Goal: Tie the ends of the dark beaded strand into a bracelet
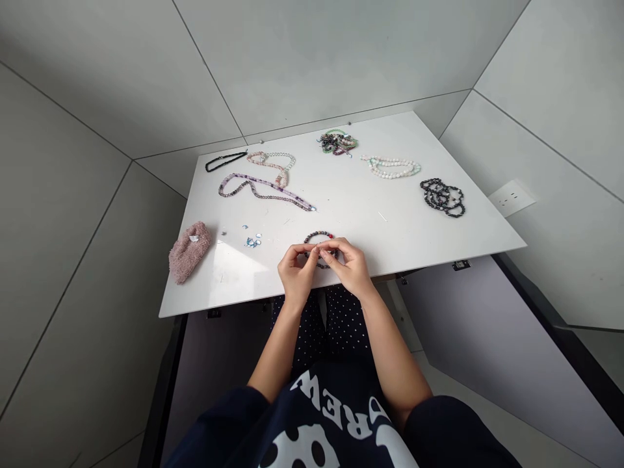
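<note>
A dark beaded loop with one red bead (319, 233) lies on the white table (341, 221) near its front edge, partly hidden beneath my hands. My left hand (296, 270) comes from the left, thumb and forefinger pinched over the loop. From the right, my right hand (351, 265) meets it, also pinching, and the fingertips of both hands touch or nearly touch. What lies between the fingertips is too small to make out.
Purple-grey beads (263, 188), pink and clear beads (280, 169), a black strand (225, 161), a mixed bundle (337, 142), pale beads (392, 169) and dark beads (442, 197) lie farther back. A fuzzy pink pouch (189, 253) and blue scraps (253, 242) are left.
</note>
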A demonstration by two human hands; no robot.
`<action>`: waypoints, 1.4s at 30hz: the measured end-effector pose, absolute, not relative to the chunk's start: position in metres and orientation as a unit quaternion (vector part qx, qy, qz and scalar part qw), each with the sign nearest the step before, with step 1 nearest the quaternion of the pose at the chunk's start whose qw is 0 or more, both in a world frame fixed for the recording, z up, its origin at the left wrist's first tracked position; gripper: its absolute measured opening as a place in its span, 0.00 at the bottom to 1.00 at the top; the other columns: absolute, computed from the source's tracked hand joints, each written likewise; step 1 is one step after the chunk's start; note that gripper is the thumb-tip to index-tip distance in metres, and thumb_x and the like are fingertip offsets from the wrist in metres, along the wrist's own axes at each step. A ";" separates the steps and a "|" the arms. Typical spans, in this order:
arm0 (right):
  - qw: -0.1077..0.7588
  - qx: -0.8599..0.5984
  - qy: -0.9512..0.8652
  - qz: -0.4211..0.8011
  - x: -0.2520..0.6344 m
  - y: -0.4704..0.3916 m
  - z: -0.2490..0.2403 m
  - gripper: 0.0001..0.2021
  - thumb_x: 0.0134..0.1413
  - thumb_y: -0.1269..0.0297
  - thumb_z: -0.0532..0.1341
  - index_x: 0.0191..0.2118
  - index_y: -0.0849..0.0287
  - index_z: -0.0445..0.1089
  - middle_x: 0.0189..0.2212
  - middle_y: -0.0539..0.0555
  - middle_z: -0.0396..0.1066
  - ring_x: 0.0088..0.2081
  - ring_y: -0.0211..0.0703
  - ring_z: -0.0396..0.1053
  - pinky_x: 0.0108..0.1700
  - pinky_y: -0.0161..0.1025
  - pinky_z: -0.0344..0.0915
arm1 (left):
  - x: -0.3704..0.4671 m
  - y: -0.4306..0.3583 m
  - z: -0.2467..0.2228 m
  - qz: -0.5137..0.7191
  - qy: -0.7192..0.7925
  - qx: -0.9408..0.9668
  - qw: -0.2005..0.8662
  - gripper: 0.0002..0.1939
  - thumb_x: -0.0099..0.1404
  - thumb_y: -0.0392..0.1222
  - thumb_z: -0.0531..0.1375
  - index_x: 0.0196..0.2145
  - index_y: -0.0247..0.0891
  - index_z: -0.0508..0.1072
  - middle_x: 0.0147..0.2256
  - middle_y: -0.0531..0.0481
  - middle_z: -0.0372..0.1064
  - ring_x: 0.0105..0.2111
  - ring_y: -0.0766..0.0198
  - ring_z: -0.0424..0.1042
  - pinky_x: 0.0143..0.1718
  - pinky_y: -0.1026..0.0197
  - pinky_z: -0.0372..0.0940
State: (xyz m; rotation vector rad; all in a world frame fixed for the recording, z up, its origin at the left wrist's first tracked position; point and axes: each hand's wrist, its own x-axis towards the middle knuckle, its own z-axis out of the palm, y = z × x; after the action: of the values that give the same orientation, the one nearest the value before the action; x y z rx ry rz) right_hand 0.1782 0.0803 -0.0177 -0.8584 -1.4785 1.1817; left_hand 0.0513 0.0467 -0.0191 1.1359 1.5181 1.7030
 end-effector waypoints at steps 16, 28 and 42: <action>0.512 -0.357 -0.625 0.470 0.177 0.082 -0.023 0.07 0.61 0.58 0.63 0.44 0.49 0.76 0.40 0.53 0.77 0.46 0.47 0.72 0.55 0.51 0.68 | 0.052 0.046 -0.023 0.627 0.581 0.460 0.239 0.06 0.64 0.44 0.66 0.37 0.40 0.77 0.36 0.48 0.76 0.38 0.60 0.75 0.42 0.56 0.70; 0.503 -0.356 -0.641 0.458 0.178 0.084 -0.026 0.05 0.64 0.63 0.59 0.41 0.52 0.73 0.39 0.53 0.74 0.45 0.45 0.70 0.52 0.48 0.67 | 0.058 0.047 -0.024 0.552 0.562 0.616 0.011 0.03 0.70 0.35 0.58 0.41 0.39 0.71 0.39 0.46 0.74 0.41 0.61 0.74 0.41 0.57 0.71; 0.524 -0.370 -0.636 0.428 0.176 0.082 -0.026 0.05 0.63 0.65 0.61 0.39 0.53 0.75 0.38 0.54 0.76 0.43 0.45 0.72 0.50 0.47 0.70 | 0.065 0.052 -0.045 0.564 0.539 0.617 -0.104 0.06 0.66 0.31 0.61 0.39 0.39 0.73 0.38 0.46 0.72 0.41 0.60 0.72 0.41 0.56 0.68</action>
State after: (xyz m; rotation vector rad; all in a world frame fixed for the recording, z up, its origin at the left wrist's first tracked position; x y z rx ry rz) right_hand 0.1759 0.0821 -0.0262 -0.8850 -1.5228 1.0242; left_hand 0.0651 0.0520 -0.0447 2.0768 1.8160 1.9004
